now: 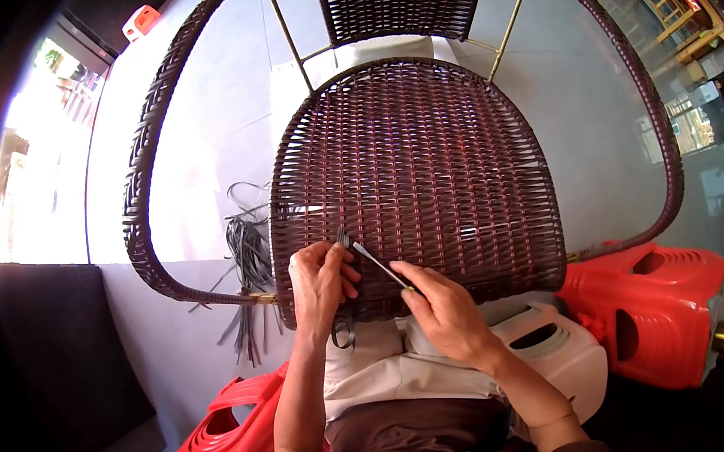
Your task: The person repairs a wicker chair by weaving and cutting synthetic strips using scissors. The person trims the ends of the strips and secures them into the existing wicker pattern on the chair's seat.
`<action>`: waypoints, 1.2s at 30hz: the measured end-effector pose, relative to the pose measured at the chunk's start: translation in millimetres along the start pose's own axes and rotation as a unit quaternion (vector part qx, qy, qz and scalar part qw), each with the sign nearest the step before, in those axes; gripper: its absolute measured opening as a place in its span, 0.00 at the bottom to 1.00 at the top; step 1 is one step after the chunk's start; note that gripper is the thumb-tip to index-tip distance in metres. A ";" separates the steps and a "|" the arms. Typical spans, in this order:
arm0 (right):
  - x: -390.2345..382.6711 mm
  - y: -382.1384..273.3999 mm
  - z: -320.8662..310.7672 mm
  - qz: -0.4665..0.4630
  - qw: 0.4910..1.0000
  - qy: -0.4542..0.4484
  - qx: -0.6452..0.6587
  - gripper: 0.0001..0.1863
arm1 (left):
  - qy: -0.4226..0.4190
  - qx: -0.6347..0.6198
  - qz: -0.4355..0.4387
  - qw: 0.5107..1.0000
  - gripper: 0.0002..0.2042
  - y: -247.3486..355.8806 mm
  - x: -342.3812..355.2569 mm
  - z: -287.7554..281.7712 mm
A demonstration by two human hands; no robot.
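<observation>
A: Start close in. What are the hands doing?

B: The left hand (320, 281) is closed, pinching a dark flat strip (345, 306) at the near edge of the seat (423, 171). The right hand (447, 313) is closed round a thin metal tool (373, 261); its tip points toward the left fingers, right where the strip meets the weave.

A: So which step is this?

B: I'd judge a strip end is being worked into the weave at the rim. The next move seems to call for levering open a gap with the tool tip while the left hand keeps the strip taut and flat.

A: Materials?

B: The strip looks like smooth, glossy plastic cane, ribbon-flat. The seat is a tight brown basket weave, ribbed, rounded at the far side. The tool is slim and shiny.

A: Beyond the hands?

B: Left of the left hand, a loose bundle (249, 259) of the same strips hangs off the wrapped hoop (145, 164) of the frame. Right of the right hand sit a white stool (562, 351) and a red stool (656, 308), moulded plastic. Farther off, bare brass-coloured rods (283, 25) rise to the woven back (394, 5).
</observation>
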State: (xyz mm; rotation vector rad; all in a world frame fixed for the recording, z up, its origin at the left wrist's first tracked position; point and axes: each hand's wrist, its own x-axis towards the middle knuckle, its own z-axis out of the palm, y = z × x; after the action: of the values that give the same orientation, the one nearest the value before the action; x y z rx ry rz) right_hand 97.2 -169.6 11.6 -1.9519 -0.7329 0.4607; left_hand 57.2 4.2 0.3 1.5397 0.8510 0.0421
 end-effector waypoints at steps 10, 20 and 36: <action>18.6 -9.1 27.2 0.004 0.990 0.047 -0.133 0.15 | -0.003 -0.025 -0.022 0.999 0.14 -3.9 3.7 -3.0; 28.8 -22.6 25.1 0.059 0.988 -0.018 -0.140 0.14 | -0.007 -0.032 -0.025 0.999 0.13 -3.2 3.6 -4.1; 2.1 5.3 62.1 -0.067 0.979 0.152 -0.116 0.22 | -0.010 -0.084 -0.028 0.996 0.12 -0.6 2.1 -8.7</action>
State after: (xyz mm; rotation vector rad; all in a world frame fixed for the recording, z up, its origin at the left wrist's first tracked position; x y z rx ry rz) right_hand 63.6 -129.2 -21.9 -2.1110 -0.7381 -0.0103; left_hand 54.1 12.6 0.5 1.3558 0.8519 0.0563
